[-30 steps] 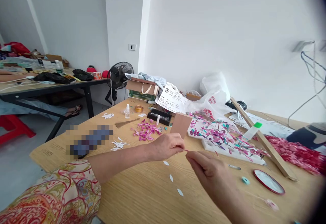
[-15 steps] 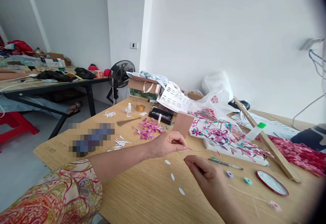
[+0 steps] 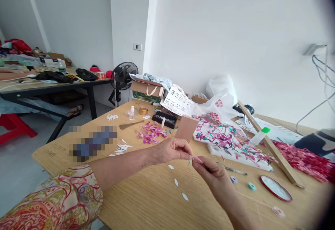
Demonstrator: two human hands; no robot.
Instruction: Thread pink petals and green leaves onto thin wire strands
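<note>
My left hand (image 3: 174, 149) pinches a small pink petal (image 3: 197, 159) between thumb and fingertips above the wooden table. A little white piece (image 3: 191, 161) shows at the petal's base. My right hand (image 3: 211, 170) is closed in a pinch right against the petal; whatever its fingertips hold is hidden. Below the hands, white leaf-shaped pieces (image 3: 176, 182) lie in a row on the tabletop. Behind my left hand is a heap of loose pink petals (image 3: 151, 132).
Pink and teal flower sprays (image 3: 232, 139) lie on white foam at the right, near a wooden bar (image 3: 277, 155). A pen (image 3: 235, 171), small thread spools (image 3: 252, 186) and a red-rimmed round dish (image 3: 276, 188) sit nearby. Farther off stand a clear bottle (image 3: 131, 113) and a fan (image 3: 124, 78).
My right hand has moved up and left to meet my left hand at the pink petal. Before, the two hands were apart, with the petal in my left fingertips.
</note>
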